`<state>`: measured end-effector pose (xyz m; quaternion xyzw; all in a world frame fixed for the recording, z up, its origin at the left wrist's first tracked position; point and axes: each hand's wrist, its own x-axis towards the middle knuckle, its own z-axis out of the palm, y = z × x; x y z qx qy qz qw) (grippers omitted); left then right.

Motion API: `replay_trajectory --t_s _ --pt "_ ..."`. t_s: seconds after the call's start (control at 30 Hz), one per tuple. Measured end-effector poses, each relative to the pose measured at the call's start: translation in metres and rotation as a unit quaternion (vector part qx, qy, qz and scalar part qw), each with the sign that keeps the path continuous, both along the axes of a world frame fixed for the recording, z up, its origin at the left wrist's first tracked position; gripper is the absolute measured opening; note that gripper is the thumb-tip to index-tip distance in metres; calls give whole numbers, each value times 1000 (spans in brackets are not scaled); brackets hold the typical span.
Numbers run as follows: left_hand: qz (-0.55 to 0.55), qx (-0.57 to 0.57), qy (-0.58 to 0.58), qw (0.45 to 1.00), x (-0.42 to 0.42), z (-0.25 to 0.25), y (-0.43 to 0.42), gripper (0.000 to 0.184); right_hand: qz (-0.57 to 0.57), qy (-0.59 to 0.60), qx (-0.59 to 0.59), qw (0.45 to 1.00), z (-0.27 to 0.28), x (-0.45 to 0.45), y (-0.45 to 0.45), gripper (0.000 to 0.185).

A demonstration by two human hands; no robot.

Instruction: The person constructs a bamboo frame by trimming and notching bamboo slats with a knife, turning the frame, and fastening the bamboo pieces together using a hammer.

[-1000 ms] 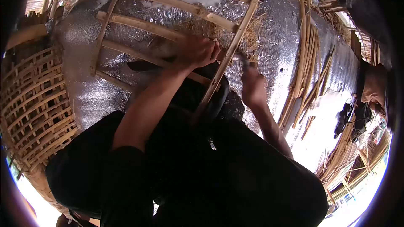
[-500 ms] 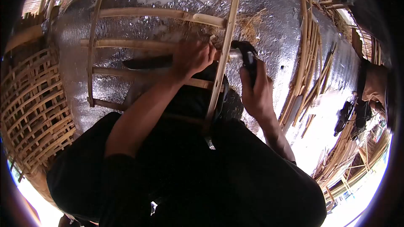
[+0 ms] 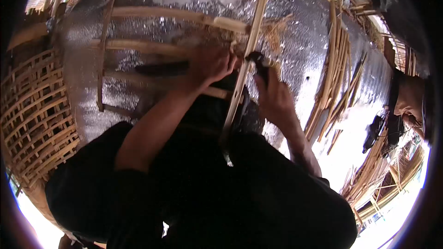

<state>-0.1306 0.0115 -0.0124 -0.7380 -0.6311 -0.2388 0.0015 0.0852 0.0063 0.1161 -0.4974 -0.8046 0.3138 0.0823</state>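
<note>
A bamboo frame (image 3: 253, 37) with several cross slats spans the space before me. My left hand (image 3: 214, 64) is closed at the frame's right upright, fingers around a slat end, and a dark blade-like object (image 3: 161, 68) sticks out to its left; whether the hand holds that too is unclear. My right hand (image 3: 276, 97) grips a dark-handled hammer (image 3: 261, 67), its head touching or very near the upright, just right of my left fingers.
Silvery foil sheeting (image 3: 300, 41) covers the ground. Bamboo strips (image 3: 336, 64) lie to the right, with a woven bamboo lattice (image 3: 39, 110) at left. At the right edge, another person's foot (image 3: 408, 97) shows beside dark sandals (image 3: 373, 133).
The frame has turned more upright since the earliest frame. My right hand has swung the hammer, and its head is now against or close to the upright. My left hand keeps its place.
</note>
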Motion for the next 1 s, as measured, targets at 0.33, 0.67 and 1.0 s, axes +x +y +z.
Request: replay_trajectory --t_s 0.33,0.67,1.0 --pt "-44 -41 -37 997 1 -5 -17 29 19 -53 57 997 -28 9 -4 39" --pt "-44 -22 28 998 0 18 -10 30 -8 -76 -126 989 -11 -3 11 32" --pt "-41 10 17 999 -5 11 -3 36 -34 -136 -207 968 15 6 25 36"
